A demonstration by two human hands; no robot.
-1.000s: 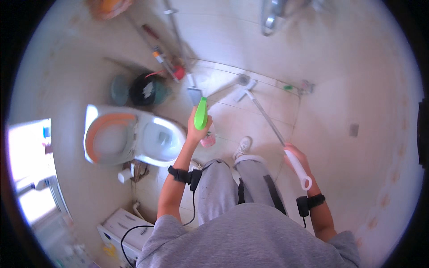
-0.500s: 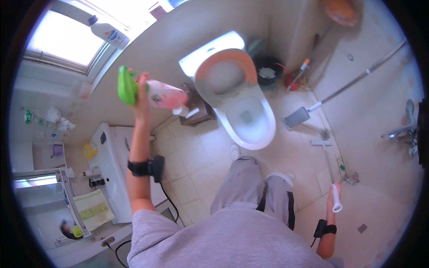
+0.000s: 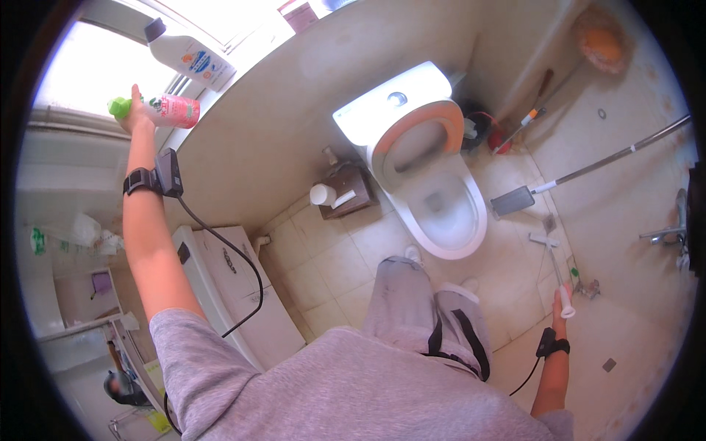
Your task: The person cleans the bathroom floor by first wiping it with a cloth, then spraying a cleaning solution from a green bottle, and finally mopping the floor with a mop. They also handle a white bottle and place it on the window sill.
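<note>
At the window on the upper left, my left hand (image 3: 137, 117) is closed around a pink and white bottle (image 3: 176, 110) with a green top. The bottle lies on its side at the sill edge; I cannot tell whether it touches the sill. Close by stands a white bottle (image 3: 193, 60) with a dark cap. Low on the right, my right hand (image 3: 560, 300) grips the white handle of a T-shaped squeegee-like tool (image 3: 554, 259), its narrow crosspiece pointing away from me. Ahead is a white toilet (image 3: 476, 228), its lid and seat raised.
A small brown stand (image 3: 358, 192) holding a white roll is left of the toilet. Behind the toilet sits a dark bin (image 3: 478, 128). A long-handled grey flat mop (image 3: 515, 200) leans from the right wall, near a tap (image 3: 665, 234). A white cabinet (image 3: 228, 257) is at left.
My left hand has carried the pink bottle up and left to the window sill. My view has shifted, and the right hand keeps its hold on the tool.
</note>
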